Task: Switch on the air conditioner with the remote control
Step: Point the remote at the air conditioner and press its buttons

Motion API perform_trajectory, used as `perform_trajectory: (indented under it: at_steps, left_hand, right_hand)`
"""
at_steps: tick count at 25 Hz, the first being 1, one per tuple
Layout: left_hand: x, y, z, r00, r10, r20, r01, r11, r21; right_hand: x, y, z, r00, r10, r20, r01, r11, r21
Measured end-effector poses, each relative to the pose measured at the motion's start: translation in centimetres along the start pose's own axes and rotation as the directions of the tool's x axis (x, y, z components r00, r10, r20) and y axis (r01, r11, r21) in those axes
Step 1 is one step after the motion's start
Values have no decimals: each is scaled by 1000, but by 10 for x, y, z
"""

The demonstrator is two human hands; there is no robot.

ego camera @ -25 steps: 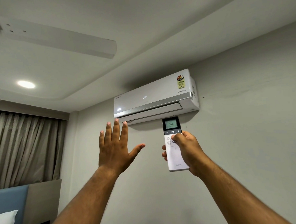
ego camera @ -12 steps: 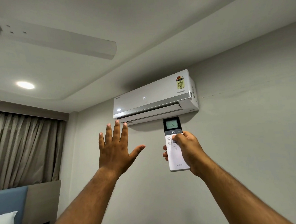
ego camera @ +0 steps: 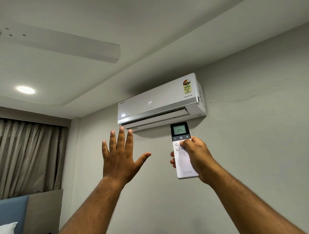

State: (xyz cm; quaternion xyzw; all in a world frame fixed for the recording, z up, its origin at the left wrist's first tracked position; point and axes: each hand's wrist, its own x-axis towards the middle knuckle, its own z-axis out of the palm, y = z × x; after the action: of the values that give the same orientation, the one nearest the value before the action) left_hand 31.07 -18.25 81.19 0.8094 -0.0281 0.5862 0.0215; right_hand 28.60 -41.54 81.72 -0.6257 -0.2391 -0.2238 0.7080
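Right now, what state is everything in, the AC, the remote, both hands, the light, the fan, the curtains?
Air conditioner: on, panel shows 24, flap open.
Remote control: screen lit, reads 24, upright.
Right hand: grip closed on the remote, thumb on the buttons.
Left hand: open, fingers spread, raised under the unit.
Ceiling light: on.
Ceiling fan: blade sharp, seems still.
Curtains: drawn.

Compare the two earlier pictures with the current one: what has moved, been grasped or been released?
Nothing visibly changed. The right hand still holds the remote control up toward the air conditioner, the left hand stays raised and spread below the unit, and both displays still read 24.
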Motion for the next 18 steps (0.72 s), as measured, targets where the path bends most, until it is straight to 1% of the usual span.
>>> perform_trajectory:
  at_steps: [18]
  left_hand:
    - [0,-10,1,1000,-14,-6,14,1000,14]
  right_hand:
    - [2,2,9,1000,2,15,-2,1000,-1]
